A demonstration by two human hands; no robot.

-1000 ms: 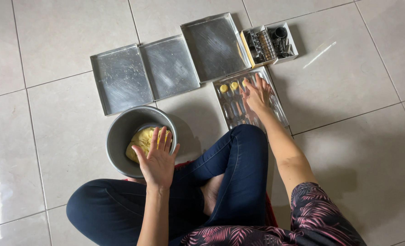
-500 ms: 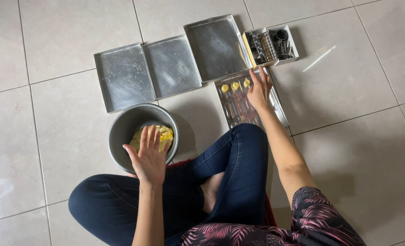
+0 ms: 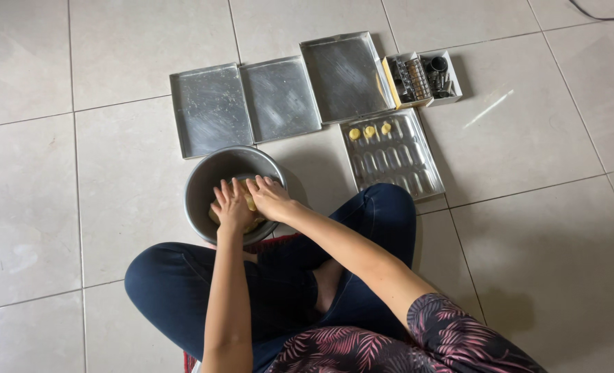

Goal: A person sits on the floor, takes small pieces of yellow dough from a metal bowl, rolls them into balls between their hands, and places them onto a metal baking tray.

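Observation:
I sit cross-legged on the tiled floor with a round metal bowl [image 3: 200,176] in front of my knees. It holds a lump of yellow dough [image 3: 250,203], mostly hidden under my hands. My left hand [image 3: 229,206] lies on the dough with its fingers pressed onto it. My right hand [image 3: 269,196] meets it from the right, its fingers curled onto the same lump. A shaped metal mould tray [image 3: 397,162] lies to the right of the bowl, with three small yellow dough pieces [image 3: 369,130] in its far row.
Three flat metal baking trays [image 3: 279,97] lie side by side beyond the bowl. A small white box of metal tools [image 3: 424,76] stands at the far right of them. My dark trouser legs [image 3: 362,228] are folded just behind the bowl.
My right hand has left the mould tray and come left into the bowl beside my left hand. Three dough pieces now show uncovered in the mould's far row.

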